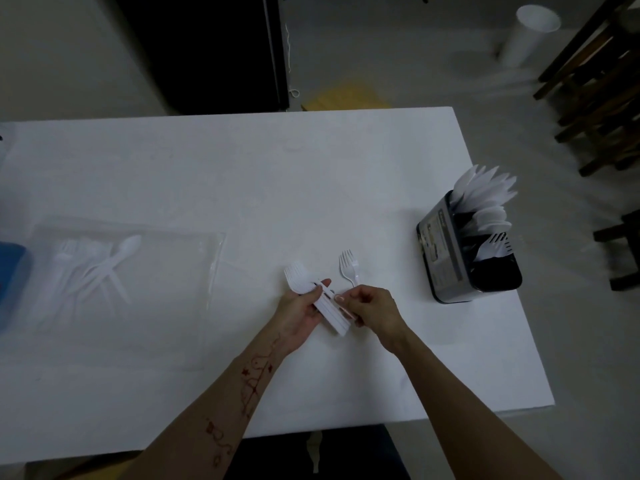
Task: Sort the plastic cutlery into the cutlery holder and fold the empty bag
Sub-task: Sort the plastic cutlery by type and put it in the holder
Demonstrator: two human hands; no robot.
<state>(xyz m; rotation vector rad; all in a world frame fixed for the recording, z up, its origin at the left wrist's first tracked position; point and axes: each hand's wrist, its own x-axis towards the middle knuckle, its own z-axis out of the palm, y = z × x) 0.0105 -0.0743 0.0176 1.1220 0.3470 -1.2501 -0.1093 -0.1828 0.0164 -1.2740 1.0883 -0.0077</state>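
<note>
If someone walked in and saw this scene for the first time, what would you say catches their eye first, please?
Most likely the two hands at the middle of the white table: the left hand grips a stack of white forks, while the right hand pinches a single fork. Next, the cutlery holder near the table's right edge, bristling with knives, spoons and forks. At the left lies the clear bag, with some cutlery inside.

A white paper cup stands on the floor near dark wooden chairs.
</note>
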